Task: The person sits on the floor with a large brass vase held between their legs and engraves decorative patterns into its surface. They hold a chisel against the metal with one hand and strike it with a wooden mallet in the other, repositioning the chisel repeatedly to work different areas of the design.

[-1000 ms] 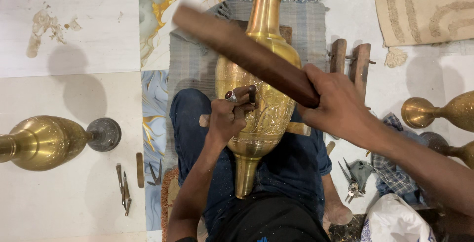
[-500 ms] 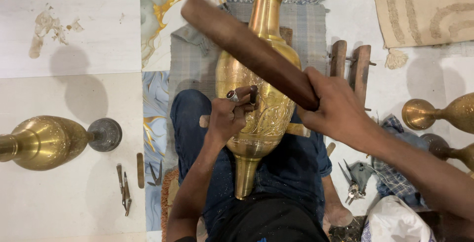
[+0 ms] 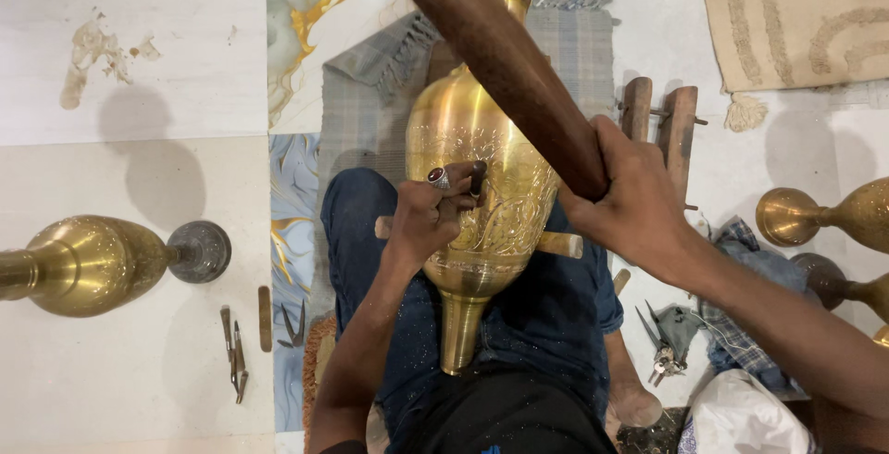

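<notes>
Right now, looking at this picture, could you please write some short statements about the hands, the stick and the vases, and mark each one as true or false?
1. The right hand grips a dark wooden stick. True.
2. The left hand holds a small dark tool against the brass vase. True.
3. The brass vase on the lap stands upright on its base. False: it lies lengthwise along the legs, its narrow end toward the person.
4. The left hand wears no ring. False: a ring with a dark red stone is on one finger.
5. Another brass vase lies on the floor at the left. True.
</notes>
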